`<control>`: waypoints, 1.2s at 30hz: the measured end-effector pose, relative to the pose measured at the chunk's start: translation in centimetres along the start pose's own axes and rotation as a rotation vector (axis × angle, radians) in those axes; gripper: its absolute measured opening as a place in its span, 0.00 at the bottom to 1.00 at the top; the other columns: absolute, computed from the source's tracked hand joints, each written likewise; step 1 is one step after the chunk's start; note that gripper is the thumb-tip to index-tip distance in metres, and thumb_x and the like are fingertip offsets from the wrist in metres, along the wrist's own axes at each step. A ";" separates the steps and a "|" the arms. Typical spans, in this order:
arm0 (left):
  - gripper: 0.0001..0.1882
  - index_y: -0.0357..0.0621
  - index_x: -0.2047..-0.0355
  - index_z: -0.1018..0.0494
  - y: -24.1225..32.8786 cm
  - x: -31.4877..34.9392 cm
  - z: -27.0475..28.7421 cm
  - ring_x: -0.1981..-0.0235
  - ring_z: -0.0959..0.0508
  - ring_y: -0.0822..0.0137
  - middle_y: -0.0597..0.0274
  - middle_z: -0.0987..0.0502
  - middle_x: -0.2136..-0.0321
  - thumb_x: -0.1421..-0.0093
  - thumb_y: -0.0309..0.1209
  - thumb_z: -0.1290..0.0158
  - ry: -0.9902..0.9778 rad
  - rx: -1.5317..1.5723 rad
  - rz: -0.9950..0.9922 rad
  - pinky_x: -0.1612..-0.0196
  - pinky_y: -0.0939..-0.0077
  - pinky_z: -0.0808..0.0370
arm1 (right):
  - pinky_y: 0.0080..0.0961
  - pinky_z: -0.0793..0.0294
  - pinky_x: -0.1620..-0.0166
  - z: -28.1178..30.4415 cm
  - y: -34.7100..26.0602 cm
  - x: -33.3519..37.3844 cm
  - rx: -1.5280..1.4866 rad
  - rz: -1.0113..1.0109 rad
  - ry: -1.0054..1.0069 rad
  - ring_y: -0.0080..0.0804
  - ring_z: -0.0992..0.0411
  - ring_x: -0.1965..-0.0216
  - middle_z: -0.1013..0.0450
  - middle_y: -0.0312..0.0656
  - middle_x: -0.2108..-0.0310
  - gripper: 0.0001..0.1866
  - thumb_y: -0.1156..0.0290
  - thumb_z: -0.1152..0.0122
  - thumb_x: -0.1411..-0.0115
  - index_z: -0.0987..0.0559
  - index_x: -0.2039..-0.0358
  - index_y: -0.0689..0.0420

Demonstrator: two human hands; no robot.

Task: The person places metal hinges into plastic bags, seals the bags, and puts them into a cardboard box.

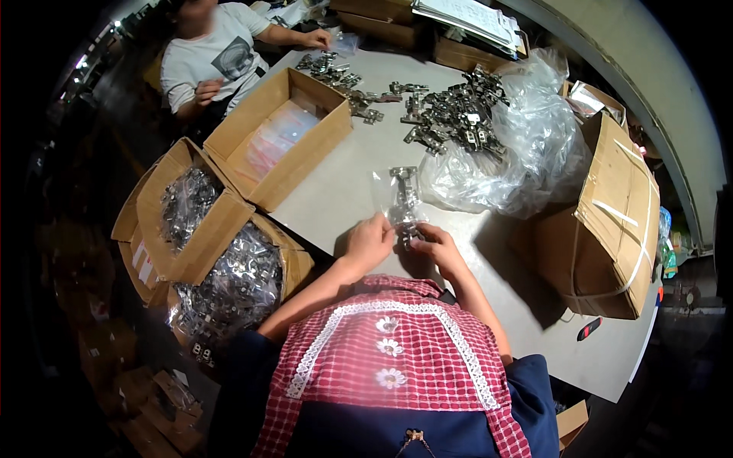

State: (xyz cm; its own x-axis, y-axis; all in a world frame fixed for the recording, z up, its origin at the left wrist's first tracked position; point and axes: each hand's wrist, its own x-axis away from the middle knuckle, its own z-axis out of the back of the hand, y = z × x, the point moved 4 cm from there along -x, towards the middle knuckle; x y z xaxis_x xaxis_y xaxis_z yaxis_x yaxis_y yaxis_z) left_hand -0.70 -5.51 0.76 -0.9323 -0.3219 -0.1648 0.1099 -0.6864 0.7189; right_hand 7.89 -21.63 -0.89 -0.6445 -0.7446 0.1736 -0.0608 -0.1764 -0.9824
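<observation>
Close to the table's near edge, my left hand [371, 241] is closed on the near end of a small clear plastic bag [382, 191]. Inside or under the film lies a metal cabinet hinge [405, 183]; which of the two I cannot tell. My right hand [438, 249] pinches a second metal hinge [410, 235] at the bag's near end, between both hands. Fingers partly cover this hinge. Beyond the hands, a large pile of hinges [462, 111] spreads over the grey table [366, 149], beside a big crumpled plastic sheet [527, 145].
An open cardboard box [313, 149] with flat plastic bags stands at left. Nearer are another box [202, 259] and bagged metal parts [237, 278]. A strapped carton [611, 221] sits at right, near a small dark-and-red tool [589, 329]. A co-worker [214, 57] sits across, far left.
</observation>
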 end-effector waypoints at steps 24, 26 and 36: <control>0.06 0.42 0.68 0.29 0.4 1.2 0.2 0.71 0.20 0.51 0.56 0.22 0.75 0.42 0.28 0.43 0.065 0.004 -0.180 0.69 0.58 0.25 | 0.29 0.33 0.39 -2.7 -1.0 -0.8 -0.993 -0.182 -0.017 0.42 0.29 0.47 0.27 0.47 0.54 0.26 0.89 0.49 0.52 0.31 0.49 0.71; 0.06 0.43 0.69 0.30 1.0 0.9 0.9 0.70 0.21 0.52 0.57 0.23 0.75 0.43 0.27 0.43 0.074 -0.138 -0.259 0.67 0.59 0.25 | 0.26 0.33 0.44 -2.0 -0.1 -1.6 -0.403 -0.190 -0.104 0.35 0.29 0.46 0.24 0.42 0.60 0.20 0.81 0.43 0.51 0.23 0.54 0.64; 0.11 0.46 0.65 0.23 1.7 0.9 1.5 0.58 0.25 0.58 0.63 0.25 0.61 0.51 0.23 0.44 0.092 -0.376 -0.650 0.59 0.66 0.23 | 0.47 0.39 0.38 1.9 -3.3 -0.2 1.321 0.666 0.285 0.51 0.36 0.44 0.33 0.52 0.46 0.21 0.71 0.42 0.52 0.20 0.55 0.52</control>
State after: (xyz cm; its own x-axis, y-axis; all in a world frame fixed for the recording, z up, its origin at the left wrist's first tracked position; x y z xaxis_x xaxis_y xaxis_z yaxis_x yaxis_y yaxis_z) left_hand -1.83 -5.98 2.80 -0.8190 0.1815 -0.5443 -0.3262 -0.9277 0.1815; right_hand 9.64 -22.09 2.48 -0.4088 -0.8010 -0.4375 0.9049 -0.4181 -0.0801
